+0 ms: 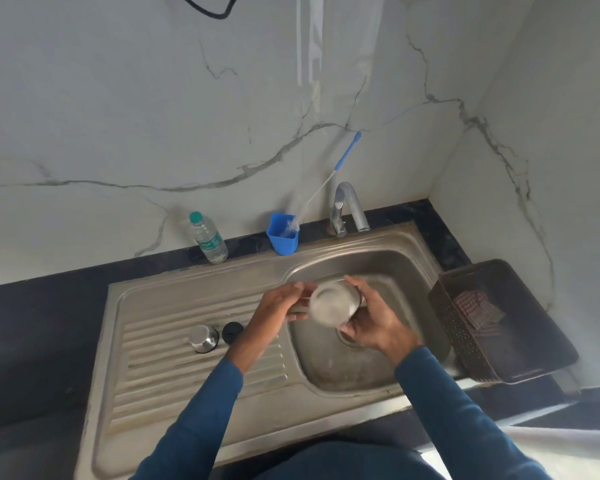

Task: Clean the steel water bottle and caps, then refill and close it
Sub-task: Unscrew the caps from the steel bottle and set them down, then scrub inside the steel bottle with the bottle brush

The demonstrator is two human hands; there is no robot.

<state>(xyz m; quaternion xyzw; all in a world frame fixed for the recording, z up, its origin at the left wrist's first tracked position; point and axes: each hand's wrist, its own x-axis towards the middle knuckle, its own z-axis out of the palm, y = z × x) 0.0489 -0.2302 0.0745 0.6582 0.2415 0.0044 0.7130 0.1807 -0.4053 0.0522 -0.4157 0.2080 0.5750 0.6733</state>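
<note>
While left hand (pixel 279 304) and right hand (pixel 374 323) grip one steel bottle (pixel 333 303), one steel cap (pixel 203 337), one black cap (pixel 232 331)

Single head-worn view, close, steeply downward over the sink (pixel 201 289) toward the wall.

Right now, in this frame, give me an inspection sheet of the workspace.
Surface: steel sink with ribbed drainboard in a dark counter.
Job's things: steel bottle over the basin; steel cap and black cap side by side on the drainboard.
Clutter: plastic bottle, blue cup holding a brush, brown basket.
Hands: left hand and right hand both hold the steel bottle.
Cables: black cable at the wall's top.
Surroundings: tap, marble wall.
</note>
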